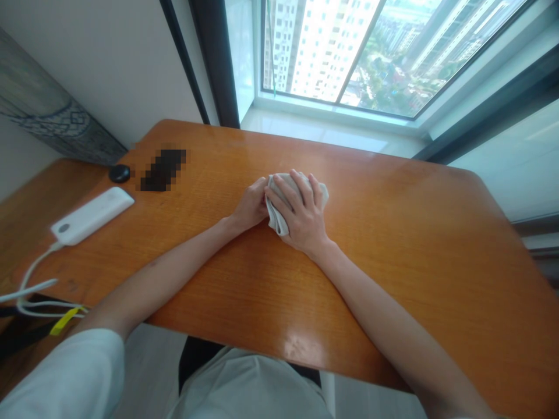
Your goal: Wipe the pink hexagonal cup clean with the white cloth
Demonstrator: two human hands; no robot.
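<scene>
A folded light grey cloth (277,220) is on the wooden table (393,233), near the middle of its width. My right hand (303,215) lies over the cloth from above, its fingers spread and bent across it. At the cloth's left edge is my left hand (252,205), its fingers curled against the cloth, with the fingertips partly hidden. The two hands are close together, one on each side of the cloth's left part.
A white power strip (94,215) with a cable lies at the table's left. Behind it are a round black object (119,173) and a pixelated dark object (163,170). A window (332,52) stands beyond the far edge; yellow tape (64,321) marks cables at lower left.
</scene>
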